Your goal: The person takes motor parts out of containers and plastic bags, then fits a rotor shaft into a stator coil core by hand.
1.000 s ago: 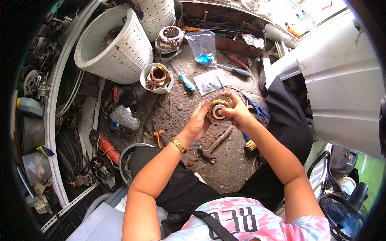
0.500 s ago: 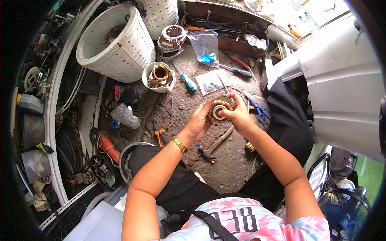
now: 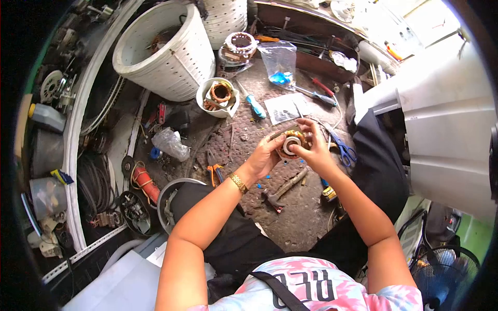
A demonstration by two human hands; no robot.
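Note:
A round motor stator (image 3: 293,145) with copper-coloured windings and a white ring in its centre is held between both hands above the floor. My left hand (image 3: 265,157) grips its left side, thumb on top. On the right side, my right hand (image 3: 314,147) holds it, with the thumb at the white ring and the other fingers at the far rim. The undersides of the fingers are hidden. Below the stator lies a hammer (image 3: 284,190). Blue-handled scissors (image 3: 342,149) lie to the right of my right hand.
Pliers (image 3: 213,168), a blue screwdriver (image 3: 254,105) and a plastic bag (image 3: 279,63) lie on the floor (image 3: 295,223). A white pot (image 3: 231,106) holds another wound part. A perforated white tub (image 3: 179,67) stands back left; a brown tool box (image 3: 306,26) is behind. A fan (image 3: 446,269) stands lower right.
The view has shifted, so the surroundings appear farther right. Both hands still hold the stator, and the right fingers at its far rim look slightly more spread.

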